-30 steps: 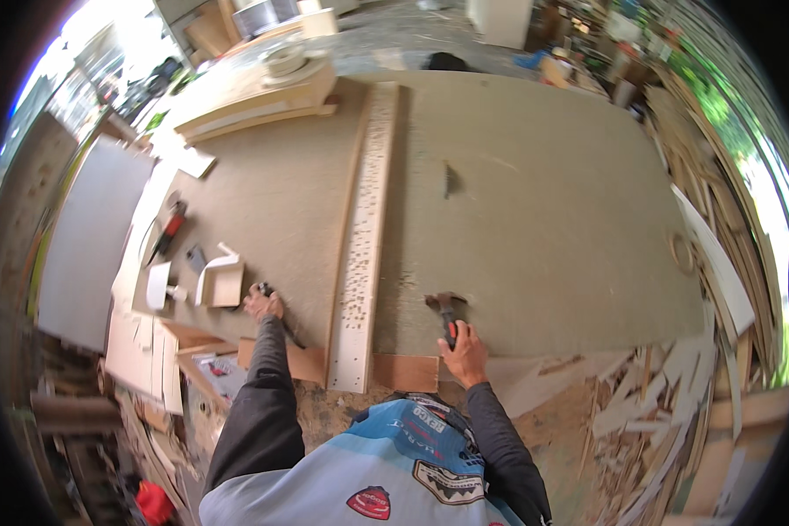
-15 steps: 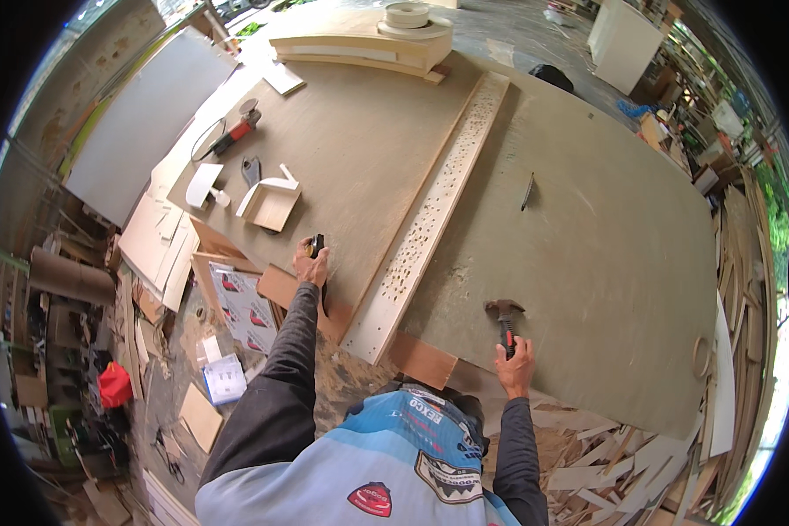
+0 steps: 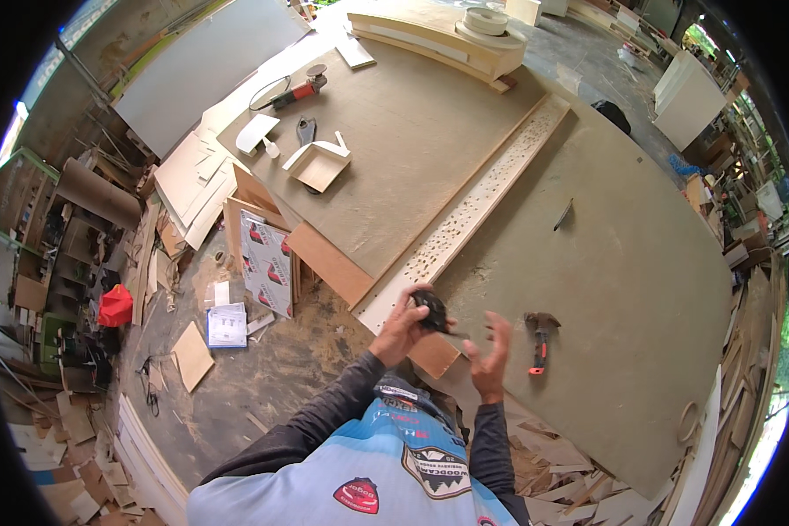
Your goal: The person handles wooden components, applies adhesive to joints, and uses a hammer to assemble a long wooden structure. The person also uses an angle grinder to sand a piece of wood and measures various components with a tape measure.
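My left hand [image 3: 401, 329] is closed around a compact black tape measure [image 3: 429, 309], held above the near end of a long pale board [image 3: 373, 314] dotted with holes. Just right of it, my right hand [image 3: 489, 361] is raised with its fingers apart, and nothing shows in its grasp. A claw hammer [image 3: 541, 340] with a black and red handle lies on the large brown worktable [image 3: 622, 289], to the right of that hand. Farther off, a slim dark pencil-like tool [image 3: 564, 215] rests on the tabletop.
On the table's left side lie an angle grinder [image 3: 300, 88] with a cord, a small open wooden box [image 3: 318, 167] and a dark-handled tool [image 3: 306, 130]. A curved wooden piece [image 3: 430, 48] stands at the far edge. Wood offcuts [image 3: 570, 491] litter the floor at right.
My right hand has let go of the hammer, which now lies on the table, and has moved left. The left hand has brought the tape measure rightward and nearer. My view has shifted too.
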The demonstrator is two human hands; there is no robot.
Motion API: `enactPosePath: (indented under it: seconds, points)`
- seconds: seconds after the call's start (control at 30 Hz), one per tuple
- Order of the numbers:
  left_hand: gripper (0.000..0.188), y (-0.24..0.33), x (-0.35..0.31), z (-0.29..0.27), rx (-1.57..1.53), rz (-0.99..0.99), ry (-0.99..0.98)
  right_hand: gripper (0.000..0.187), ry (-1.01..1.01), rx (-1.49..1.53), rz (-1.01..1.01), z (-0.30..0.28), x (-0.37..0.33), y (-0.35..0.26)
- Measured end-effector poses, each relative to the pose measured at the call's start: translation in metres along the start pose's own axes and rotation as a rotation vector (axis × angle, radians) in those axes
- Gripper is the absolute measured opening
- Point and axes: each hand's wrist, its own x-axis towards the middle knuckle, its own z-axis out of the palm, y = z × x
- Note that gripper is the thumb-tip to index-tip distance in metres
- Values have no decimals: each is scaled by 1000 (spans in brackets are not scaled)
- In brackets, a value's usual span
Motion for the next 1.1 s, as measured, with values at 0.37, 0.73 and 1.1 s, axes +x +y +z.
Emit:
enactPosePath:
  seconds: [0.37, 0.73, 1.1]
  points:
    - [46, 69, -13, -62, 601, -174, -75, 55, -414, 859, 363, 126, 30, -44]
    - [33, 220, 87, -213, 670, -149, -34, 54, 159, 346, 27, 331, 132, -91]
    - [16, 289, 156, -306, 580, -120, 22, 48, -123, -121, -100, 381, 204, -86]
